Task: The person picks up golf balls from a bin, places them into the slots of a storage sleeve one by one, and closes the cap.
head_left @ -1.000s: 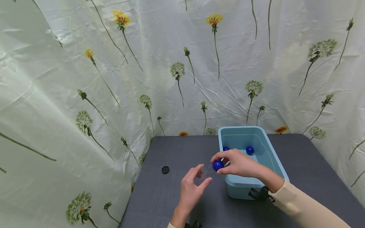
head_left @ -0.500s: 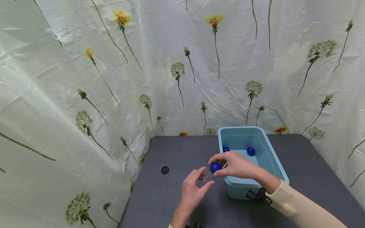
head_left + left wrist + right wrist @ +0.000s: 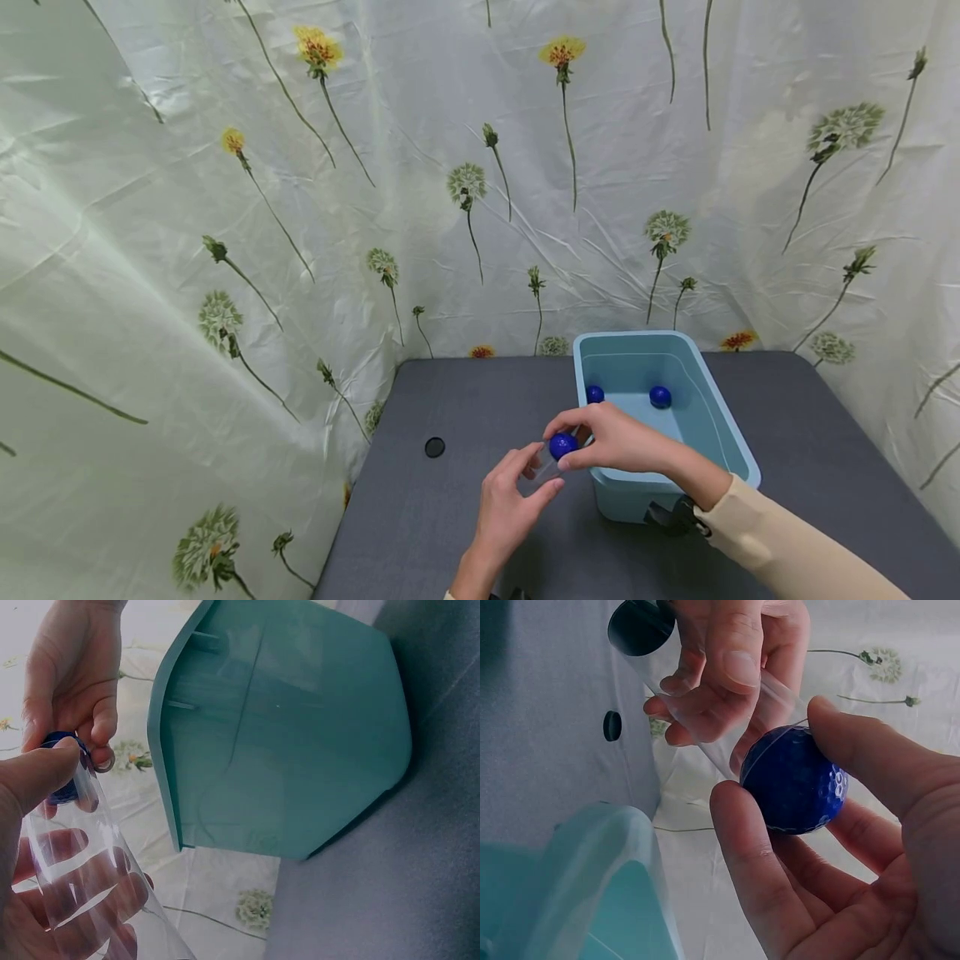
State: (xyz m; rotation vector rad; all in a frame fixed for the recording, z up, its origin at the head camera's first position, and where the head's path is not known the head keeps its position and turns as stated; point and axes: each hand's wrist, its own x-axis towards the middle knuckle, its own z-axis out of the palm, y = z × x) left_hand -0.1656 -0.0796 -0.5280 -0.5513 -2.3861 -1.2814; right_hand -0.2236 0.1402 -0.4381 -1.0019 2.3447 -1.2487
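Observation:
My left hand (image 3: 508, 492) grips a clear plastic tube (image 3: 97, 877) with its fingers wrapped round the wall. A black cap (image 3: 641, 628) closes the tube's far end in the right wrist view. With thumb and fingertips my right hand (image 3: 611, 437) pinches a dimpled blue golf ball (image 3: 795, 780) right at the tube's open mouth. Part of the ball sits inside the rim there. Both hands are raised over the table, at the near left corner of a light blue bin (image 3: 716, 408). Inside the bin lie two more blue balls (image 3: 660, 397).
A loose round black cap (image 3: 434, 447) lies on the dark grey table (image 3: 480, 400), left of the hands. Behind and to the left hangs a white curtain (image 3: 420, 167) with printed dandelions. The bin's wall stands close beside both hands.
The golf ball has moved left and slightly down with my right hand, from beside the tube's mouth into its rim. My left hand has shifted slightly right and down with the tube.

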